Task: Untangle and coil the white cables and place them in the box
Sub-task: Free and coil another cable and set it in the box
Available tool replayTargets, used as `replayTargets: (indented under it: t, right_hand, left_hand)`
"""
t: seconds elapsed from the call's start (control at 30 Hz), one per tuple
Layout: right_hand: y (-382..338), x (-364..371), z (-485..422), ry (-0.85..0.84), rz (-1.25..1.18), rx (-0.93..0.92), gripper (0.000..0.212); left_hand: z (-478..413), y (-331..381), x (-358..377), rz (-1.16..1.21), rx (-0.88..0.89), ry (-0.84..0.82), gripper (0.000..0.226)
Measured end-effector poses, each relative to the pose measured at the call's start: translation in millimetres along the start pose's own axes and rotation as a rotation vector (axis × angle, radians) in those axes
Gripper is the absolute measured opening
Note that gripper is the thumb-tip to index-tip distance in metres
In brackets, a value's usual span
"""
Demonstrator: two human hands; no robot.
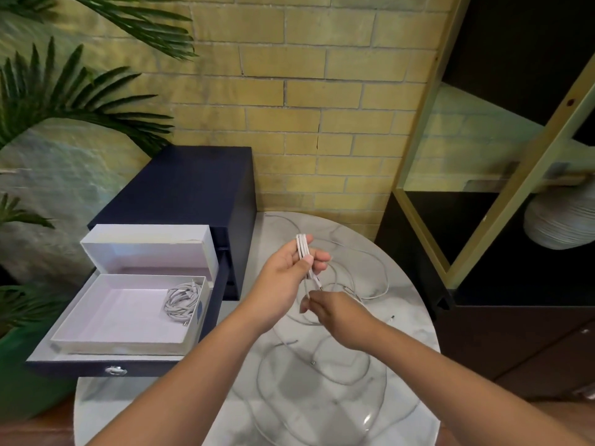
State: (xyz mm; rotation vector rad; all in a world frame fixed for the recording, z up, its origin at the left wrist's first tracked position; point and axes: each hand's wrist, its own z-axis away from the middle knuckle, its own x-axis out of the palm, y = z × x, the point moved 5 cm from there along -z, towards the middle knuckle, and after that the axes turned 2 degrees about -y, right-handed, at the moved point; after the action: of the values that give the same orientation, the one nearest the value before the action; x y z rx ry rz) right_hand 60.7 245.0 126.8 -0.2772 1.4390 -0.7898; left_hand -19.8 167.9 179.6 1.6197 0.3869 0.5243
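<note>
As left hand [283,268] grips it, white cable [303,249], tightly folded

Two hands at centre frame: one left hand [283,272] and one right hand [338,313]. One white box [128,344] at lower left, with one coiled cable bundle [182,300] inside. One folded cable bundle [302,247] at centre. The loose cables [370,284] on the one round table [402,317] overlap too much to count. One dark cabinet [193,185] at left; one ribbed vase [560,220] at right.

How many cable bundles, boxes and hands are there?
Cable bundles: 2, the boxed bundle and the held bundle
Boxes: 1, the white box
Hands: 2, the left hand and the right hand
Total: 5
</note>
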Motion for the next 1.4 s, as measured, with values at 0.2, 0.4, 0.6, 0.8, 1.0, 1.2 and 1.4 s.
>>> replayTargets:
  t: [0.2, 0.4, 0.6, 0.8, 1.0, 1.2, 1.4]
  right_hand:
    - [-15.4, -9.1, 8.6, -0.103, 0.229, -0.021, 0.032]
    - [-28.6, -47.1, 9.3, -0.061, 0.340, -0.073, 0.029]
    - [-34.5, -86.9, 8.3, 0.043, 0.401, -0.111, 0.025]
    - [-24.9, -110.3, -1.3, 0.183, 0.332, -0.152, 0.021]
    - [1.4, -109.5, -9.8, 0.293, 0.148, -0.079, 0.022]
    - [11.1, -57.0, -5.2, 0.191, -0.174, 0.059, 0.034]
    - [-12.4, -8.4, 13.1, 0.024, -0.180, 0.047, 0.036]
  left_hand:
    - [-2.7, -16.2, -16.2, -0.402, 0.035, 0.054, 0.034]
    - [0.1, -25.1, -19.4, -0.697, 0.032, -0.059, 0.022]
    - [11.8, -21.3, -10.6, -0.729, -0.033, -0.203, 0.025]
    - [17.8, -17.1, -2.1, -0.617, -0.027, -0.182, 0.027]
    - [22.6, 1.6, 6.3, -0.267, -0.034, -0.106, 0.030]
    - [12.5, 24.0, 10.7, -0.040, 0.019, -0.075, 0.032]
    - [2.5, 12.9, 3.4, -0.080, 0.049, -0.012, 0.030]
